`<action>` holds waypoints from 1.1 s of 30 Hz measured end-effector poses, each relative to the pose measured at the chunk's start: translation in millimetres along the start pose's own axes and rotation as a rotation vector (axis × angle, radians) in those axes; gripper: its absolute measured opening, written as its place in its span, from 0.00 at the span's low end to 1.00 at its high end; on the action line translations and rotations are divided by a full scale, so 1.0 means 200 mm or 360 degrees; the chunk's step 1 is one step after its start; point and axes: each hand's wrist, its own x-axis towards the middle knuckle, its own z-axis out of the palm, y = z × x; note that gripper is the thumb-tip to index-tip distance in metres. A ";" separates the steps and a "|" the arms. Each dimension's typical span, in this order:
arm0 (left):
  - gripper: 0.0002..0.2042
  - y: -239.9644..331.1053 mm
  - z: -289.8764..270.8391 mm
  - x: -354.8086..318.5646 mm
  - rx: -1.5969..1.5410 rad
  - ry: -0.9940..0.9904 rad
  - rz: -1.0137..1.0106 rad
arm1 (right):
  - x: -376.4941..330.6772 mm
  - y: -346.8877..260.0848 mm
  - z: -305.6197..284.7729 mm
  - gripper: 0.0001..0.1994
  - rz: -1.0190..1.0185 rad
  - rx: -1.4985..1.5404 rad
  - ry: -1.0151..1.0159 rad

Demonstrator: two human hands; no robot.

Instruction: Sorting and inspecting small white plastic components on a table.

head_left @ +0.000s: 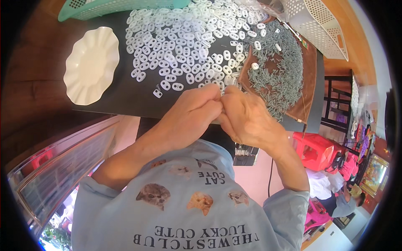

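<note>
White oval pieces, two-holed, lie in a broad spread on the dark tabletop, just beyond the hands and thickening toward the far edge. Head view, the only one.

Left hand and right hand: fingers curled in, pressed together at the fingertips over the near edge, backs of the hands up. Cannot tell what, if anything, is pinched between them; the knuckles cover it. The close meeting suggests small work, one hand steadying for the other. Forearms angle inward from either side, probably to keep both hands centred before the body.

Grey screws lie heaped on a brown cloth, to the right of the ovals. The cloth likely stops them scattering and keeps them apart; even so, a few ovals lie among them. Both supplies seem set for a short reach, ovals straight ahead, screws at the right hand.

One oval lies apart near the left hand, a small screw-like bit at its upper end; whether it is seated in a hole, too small to tell.

White scalloped dish at the left, perhaps kept out of the way. Teal basket at the far left, white perforated basket at the far right.
</note>
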 end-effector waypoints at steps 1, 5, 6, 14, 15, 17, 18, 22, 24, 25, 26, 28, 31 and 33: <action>0.08 0.00 0.00 0.00 0.0001 -0.0002 0.0001 | 0.00 0.01 0.00 0.11 -0.0031 0.0000 -0.0003; 0.08 -0.01 -0.01 -0.01 -0.0136 -0.0017 0.0036 | 0.01 -0.01 0.00 0.12 0.0030 0.0043 -0.0067; 0.08 -0.01 -0.02 -0.01 -0.0176 -0.0029 0.0052 | 0.01 -0.01 0.00 0.12 0.0026 0.0044 -0.0068; 0.09 -0.03 -0.06 0.03 -0.0221 -0.0009 0.0187 | 0.01 0.07 -0.10 0.14 0.0438 0.0944 -0.0135; 0.09 -0.04 -0.06 0.03 -0.0204 -0.0066 0.0238 | 0.01 0.07 -0.11 0.14 0.0434 0.0933 -0.0133; 0.08 -0.04 -0.05 0.02 -0.0277 -0.0035 0.0214 | 0.00 0.07 -0.09 0.12 0.0570 0.1056 -0.0112; 0.08 -0.04 -0.04 0.02 -0.0350 -0.0004 0.0178 | -0.01 0.07 -0.09 0.12 0.0560 0.1044 -0.0111; 0.05 -0.05 0.02 0.02 -0.0559 0.0011 0.0233 | -0.02 0.06 -0.08 0.11 0.0704 0.1073 0.0019; 0.05 -0.05 0.03 0.03 -0.0592 0.0029 0.0260 | -0.03 0.06 -0.08 0.10 0.0679 0.1078 0.0069; 0.05 -0.05 0.04 0.03 -0.0626 0.0050 0.0275 | -0.03 0.05 -0.08 0.10 0.0671 0.1083 0.0132; 0.05 -0.05 0.04 0.04 -0.0623 0.0040 0.0285 | -0.03 0.04 -0.08 0.10 0.0666 0.1087 0.0199; 0.05 -0.05 0.06 0.04 -0.0570 0.0106 0.0290 | -0.04 0.06 -0.08 0.10 0.0617 0.0976 0.0268; 0.05 -0.09 0.03 0.04 -0.0438 0.0144 0.0327 | -0.01 0.11 -0.19 0.10 0.0991 0.0957 0.0713; 0.05 -0.10 0.02 0.03 -0.0392 0.0138 0.0335 | 0.05 0.26 -0.40 0.11 0.1060 0.0394 0.1025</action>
